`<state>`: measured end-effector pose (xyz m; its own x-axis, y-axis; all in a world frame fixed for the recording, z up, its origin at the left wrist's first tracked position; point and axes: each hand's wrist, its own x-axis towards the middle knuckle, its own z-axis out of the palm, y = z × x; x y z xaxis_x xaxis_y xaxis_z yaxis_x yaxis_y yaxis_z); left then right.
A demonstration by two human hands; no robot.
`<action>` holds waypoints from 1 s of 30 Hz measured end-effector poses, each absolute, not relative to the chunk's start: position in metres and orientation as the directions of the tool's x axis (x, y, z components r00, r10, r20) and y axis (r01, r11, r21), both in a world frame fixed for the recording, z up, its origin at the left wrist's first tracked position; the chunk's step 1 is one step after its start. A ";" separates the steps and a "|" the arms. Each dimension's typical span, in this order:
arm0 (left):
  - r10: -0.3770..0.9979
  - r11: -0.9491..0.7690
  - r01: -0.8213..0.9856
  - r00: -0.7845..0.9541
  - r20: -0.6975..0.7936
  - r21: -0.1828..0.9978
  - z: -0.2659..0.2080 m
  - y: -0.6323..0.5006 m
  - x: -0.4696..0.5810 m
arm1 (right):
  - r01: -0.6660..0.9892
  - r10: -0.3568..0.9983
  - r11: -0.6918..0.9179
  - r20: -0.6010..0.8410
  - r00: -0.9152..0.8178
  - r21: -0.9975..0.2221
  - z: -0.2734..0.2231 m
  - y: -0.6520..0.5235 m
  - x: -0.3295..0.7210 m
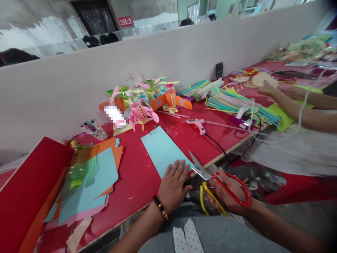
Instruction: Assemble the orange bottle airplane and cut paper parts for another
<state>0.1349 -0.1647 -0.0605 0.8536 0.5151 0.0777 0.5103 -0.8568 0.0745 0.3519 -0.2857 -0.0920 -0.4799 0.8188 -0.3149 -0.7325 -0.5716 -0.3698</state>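
My left hand [175, 186], with a beaded bracelet at the wrist, lies flat with fingers spread on the near end of a light blue paper sheet [162, 144]. Beside it, my right hand [228, 193] grips red-handled scissors [201, 172] at the table's front edge. Their blades are apart and point toward the paper's near right corner. Yellow handles [202, 200] also stick out from the right hand's underside; what tool they belong to is hidden.
A pink glue gun [196, 123] lies ahead to the right. Bottle-and-paper airplanes [140, 112] stand at the back, beside colored strips [231, 100]. Paper sheets [102, 168] and a green bottle [77, 172] are left. A co-worker's hand [268, 88] holds a cream piece.
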 end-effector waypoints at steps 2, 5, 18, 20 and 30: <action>0.502 -0.865 0.497 0.861 0.080 0.071 -0.061 -0.166 0.135 | -0.741 0.825 -0.563 -0.305 -0.477 -0.366 -0.094 -0.292 0.356; 0.496 -0.868 0.492 0.864 0.085 0.063 -0.062 -0.166 0.135 | -0.759 0.839 -0.540 -0.297 -0.455 -0.364 -0.094 -0.294 0.359; 0.445 -0.895 0.439 0.893 0.065 0.084 -0.059 -0.167 0.129 | -0.740 0.826 -0.563 -0.276 -0.491 -0.368 -0.085 -0.275 0.351; 0.431 -0.901 0.425 0.900 0.062 0.086 -0.059 -0.169 0.128 | -0.740 0.827 -0.562 -0.279 -0.489 -0.370 -0.089 -0.280 0.352; 0.436 -0.897 0.429 0.898 0.062 0.105 -0.058 -0.172 0.128 | -0.738 0.847 -0.531 -0.268 -0.459 -0.416 -0.081 -0.261 0.350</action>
<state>0.1282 -0.1722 -0.0580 0.8978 0.4361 0.0619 0.4286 -0.8974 0.1047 0.3500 -0.2611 -0.0806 -0.4587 0.8473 -0.2678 -0.7382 -0.5311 -0.4160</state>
